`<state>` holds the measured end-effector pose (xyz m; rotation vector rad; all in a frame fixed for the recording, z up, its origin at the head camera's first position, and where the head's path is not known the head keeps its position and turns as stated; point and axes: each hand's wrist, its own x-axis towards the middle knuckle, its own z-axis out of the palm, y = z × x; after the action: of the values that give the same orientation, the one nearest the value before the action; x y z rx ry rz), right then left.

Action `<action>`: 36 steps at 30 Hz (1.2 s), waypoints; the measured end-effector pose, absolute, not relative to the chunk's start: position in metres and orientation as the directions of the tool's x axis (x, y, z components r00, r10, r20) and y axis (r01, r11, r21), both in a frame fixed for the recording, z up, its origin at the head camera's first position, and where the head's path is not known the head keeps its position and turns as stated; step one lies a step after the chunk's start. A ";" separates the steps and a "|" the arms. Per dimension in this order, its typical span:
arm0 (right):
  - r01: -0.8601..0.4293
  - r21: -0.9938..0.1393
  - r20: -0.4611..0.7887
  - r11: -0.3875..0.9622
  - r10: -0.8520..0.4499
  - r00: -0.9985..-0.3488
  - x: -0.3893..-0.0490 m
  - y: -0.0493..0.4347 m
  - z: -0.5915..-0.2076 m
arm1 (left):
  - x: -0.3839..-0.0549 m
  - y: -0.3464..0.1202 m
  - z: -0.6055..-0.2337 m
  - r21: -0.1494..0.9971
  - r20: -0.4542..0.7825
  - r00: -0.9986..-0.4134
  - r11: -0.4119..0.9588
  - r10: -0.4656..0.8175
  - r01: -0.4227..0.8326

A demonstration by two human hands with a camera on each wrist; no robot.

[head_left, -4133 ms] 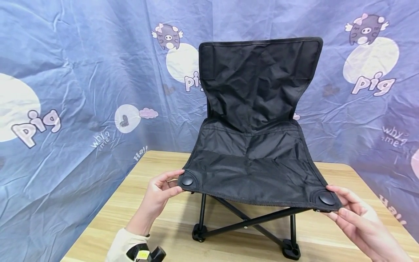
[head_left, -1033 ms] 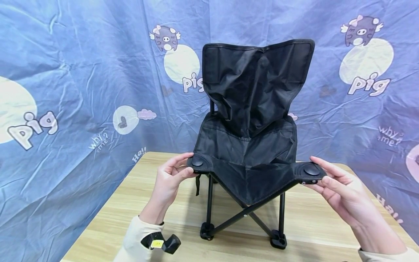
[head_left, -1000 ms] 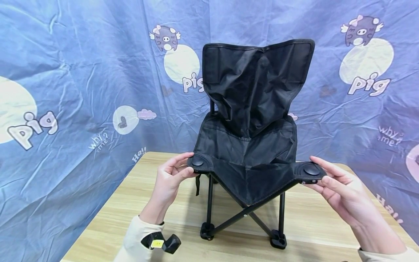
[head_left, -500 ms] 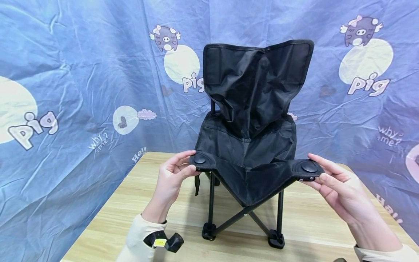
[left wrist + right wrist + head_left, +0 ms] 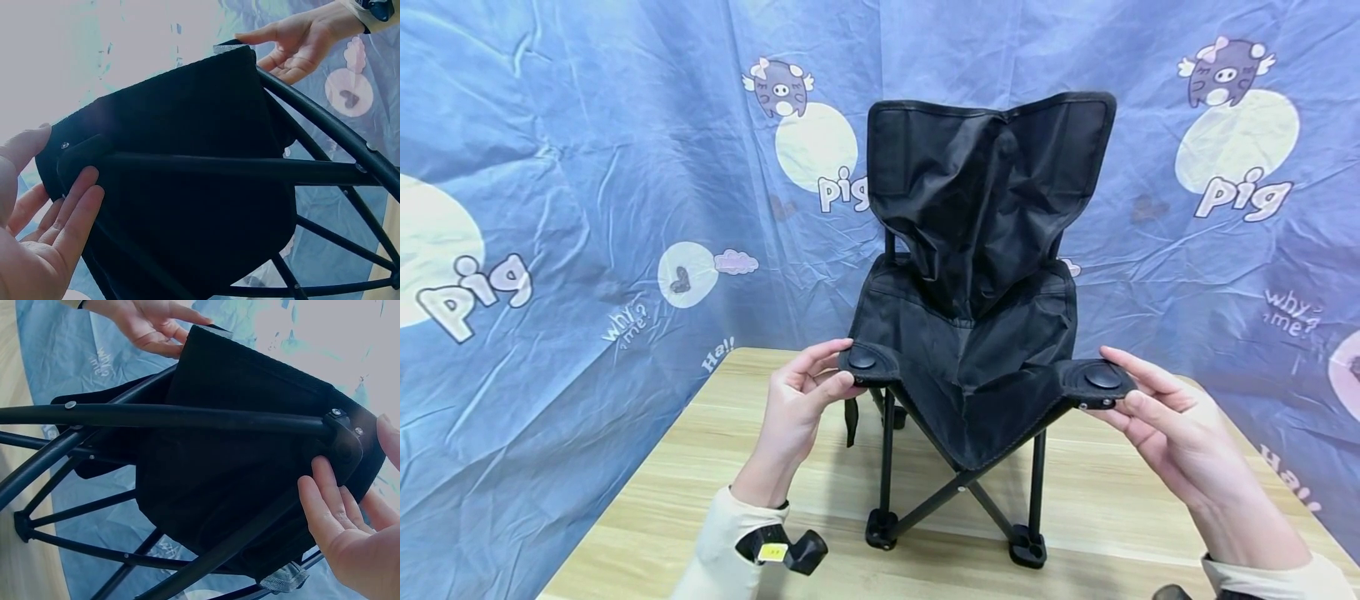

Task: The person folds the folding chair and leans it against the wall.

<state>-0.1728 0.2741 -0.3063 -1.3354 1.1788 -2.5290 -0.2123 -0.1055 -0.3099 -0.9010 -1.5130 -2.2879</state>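
Observation:
A black folding chair point(image 5: 966, 358) stands upright on the table in the head view, its seat cloth sagging into a V between the front corners. My left hand point(image 5: 801, 400) grips the front left seat corner between thumb and fingers. At the front right corner, my right hand point(image 5: 1172, 429) does the same. Crossed front legs meet at a rivet, with black feet on the wood. In the left wrist view, fingertips point(image 5: 87, 187) reach under the corner near a tube end. The right wrist view shows fingertips point(image 5: 315, 487) beneath the corner joint.
The wooden table point(image 5: 715, 450) lies under the chair. A blue curtain point(image 5: 587, 167) printed with pigs and words hangs close behind and at both sides. A black strap point(image 5: 851, 421) dangles under the seat's left side.
Both hands have moved inward and upward with the seat corners. The front legs have drawn closer together, and the flat seat has folded into a V. The backrest has narrowed and creased.

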 end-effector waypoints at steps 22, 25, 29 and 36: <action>-0.286 -0.638 0.684 -0.715 -0.355 -0.637 -0.175 0.267 -0.297 | -0.210 -0.094 -0.298 0.741 0.611 -0.784 -0.429 0.110 0.517; -0.290 -0.639 0.687 -0.713 -0.359 -0.633 -0.175 0.267 -0.295 | -0.210 -0.093 -0.297 0.740 0.612 -0.784 -0.427 0.108 0.519; -0.299 -0.640 0.692 -0.708 -0.361 -0.625 -0.176 0.267 -0.293 | -0.209 -0.091 -0.295 0.740 0.610 -0.785 -0.431 0.107 0.516; -0.308 -0.639 0.691 -0.705 -0.350 -0.633 -0.177 0.265 -0.292 | -0.207 -0.088 -0.291 0.739 0.611 -0.785 -0.431 0.105 0.518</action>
<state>-0.1773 0.2647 -0.2916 -1.3345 1.1969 -2.5489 -0.2074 -0.0878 -0.2915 -0.8746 -1.5017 -2.2960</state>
